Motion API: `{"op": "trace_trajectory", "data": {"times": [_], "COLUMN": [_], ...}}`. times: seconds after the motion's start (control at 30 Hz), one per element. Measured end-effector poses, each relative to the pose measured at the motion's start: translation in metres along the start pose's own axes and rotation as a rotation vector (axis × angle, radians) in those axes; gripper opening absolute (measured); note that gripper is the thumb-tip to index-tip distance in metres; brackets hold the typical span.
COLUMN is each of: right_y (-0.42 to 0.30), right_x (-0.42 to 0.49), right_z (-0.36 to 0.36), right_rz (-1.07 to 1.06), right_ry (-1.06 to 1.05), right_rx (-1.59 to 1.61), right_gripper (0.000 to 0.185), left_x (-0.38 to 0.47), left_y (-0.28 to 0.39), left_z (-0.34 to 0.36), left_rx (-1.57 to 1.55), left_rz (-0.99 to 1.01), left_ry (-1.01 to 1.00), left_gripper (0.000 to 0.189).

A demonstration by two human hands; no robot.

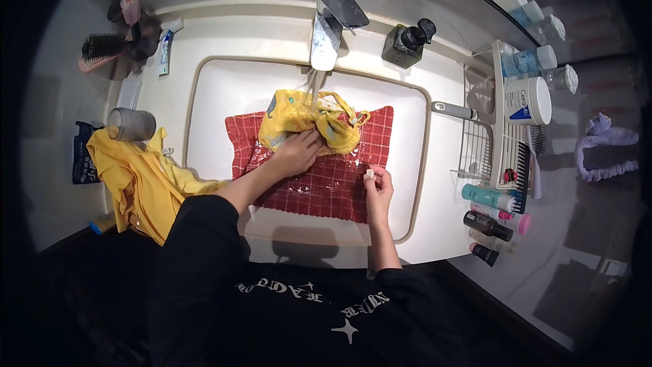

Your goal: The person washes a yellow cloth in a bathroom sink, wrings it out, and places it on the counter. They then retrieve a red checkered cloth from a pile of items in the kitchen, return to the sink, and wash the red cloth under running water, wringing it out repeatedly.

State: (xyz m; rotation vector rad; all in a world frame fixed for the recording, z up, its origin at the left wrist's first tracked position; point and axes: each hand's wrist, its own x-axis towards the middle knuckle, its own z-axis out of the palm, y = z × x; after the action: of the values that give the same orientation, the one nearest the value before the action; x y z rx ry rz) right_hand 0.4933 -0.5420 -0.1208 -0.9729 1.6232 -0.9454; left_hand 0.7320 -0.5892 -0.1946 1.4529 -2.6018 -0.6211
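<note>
Water runs from the chrome faucet (326,43) onto a wet yellow printed cloth with a tie (288,114) in the white sink (214,92). Beneath it lies a soaked red checked cloth (316,191) with scalloped edges. My left hand (299,152) rests on the near side of the yellow cloth; its fingertips are partly tucked against the folds, so its grip is unclear. My right hand (378,186), at the right edge of the red cloth, pinches a small whitish piece (370,174) between thumb and fingers.
Dry-looking yellow garments (145,183) hang over the counter's left edge beside a grey cup (131,124). Behind the sink stands a dark pump bottle (407,46). A grey-handled item (453,110), a wire rack (501,158) and several bottles line the right side.
</note>
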Motion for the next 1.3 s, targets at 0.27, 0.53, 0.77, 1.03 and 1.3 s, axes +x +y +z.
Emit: {"op": "trace_trajectory", "data": {"times": [0.27, 0.53, 0.77, 1.03, 1.3], "right_y": [-0.006, -0.003, -0.003, -0.012, -0.061], "right_x": [0.003, 0.001, -0.004, 0.01, 0.053], "right_z": [0.011, 0.014, 0.011, 0.001, -0.092], "right_rz": [0.001, -0.015, -0.031, -0.008, -0.525], "right_ry": [-0.04, -0.054, -0.047, 0.037, 0.484], "right_rx": [-0.009, -0.032, -0.034, -0.049, -1.021], "right_gripper": [0.024, 0.025, 0.023, 0.025, 0.038], "left_x": [0.005, 0.009, 0.028, 0.006, -0.028], "left_y": [-0.002, -0.018, -0.004, 0.0, 0.011], "left_z": [0.022, -0.006, 0.014, -0.001, 0.005], "left_rx": [0.485, 0.183, 0.047, 0.101, 0.177], "left_rz": [-0.009, 0.247, 0.41, 0.005, 0.166], "left_ry": [0.219, 0.245, -0.221, -0.087, 0.178], "left_gripper": [0.035, 0.035, 0.052, 0.055, 0.047]}}
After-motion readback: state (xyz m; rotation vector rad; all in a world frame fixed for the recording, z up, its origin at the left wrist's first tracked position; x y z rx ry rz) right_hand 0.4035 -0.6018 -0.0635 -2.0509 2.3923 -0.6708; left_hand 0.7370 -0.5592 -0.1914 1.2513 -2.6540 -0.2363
